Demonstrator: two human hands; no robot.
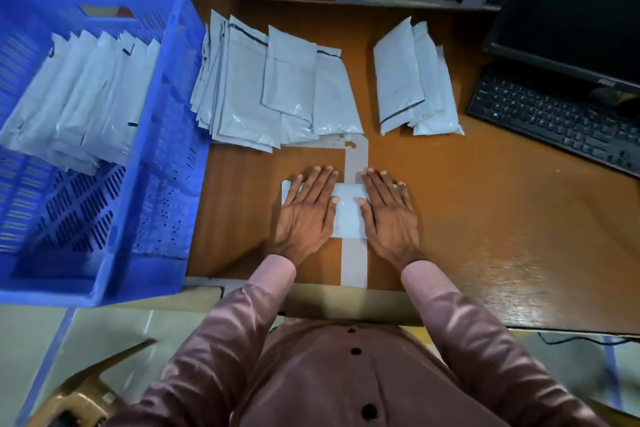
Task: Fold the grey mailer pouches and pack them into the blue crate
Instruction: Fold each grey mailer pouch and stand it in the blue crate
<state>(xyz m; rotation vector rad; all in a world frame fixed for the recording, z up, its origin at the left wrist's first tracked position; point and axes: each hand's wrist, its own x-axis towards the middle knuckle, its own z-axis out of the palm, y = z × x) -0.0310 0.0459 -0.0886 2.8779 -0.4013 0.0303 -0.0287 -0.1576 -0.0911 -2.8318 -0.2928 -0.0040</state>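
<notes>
While both hands lie flat with straight fingers, the left hand [306, 208] and right hand [388, 210] press a grey pouch [348, 213] onto the brown bench [485, 201]. Near them, more pouches [277, 94] lie spread beside the blue crate [173, 135], which holds pouches standing upright.

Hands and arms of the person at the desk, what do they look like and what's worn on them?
Both arms wear long, glossy mauve-pink sleeves with paler pink cuffs at the wrists. The left hand is bare, with no jewellery visible. The right hand has a ring on one of its fingers. No gloves or watch show.
</notes>
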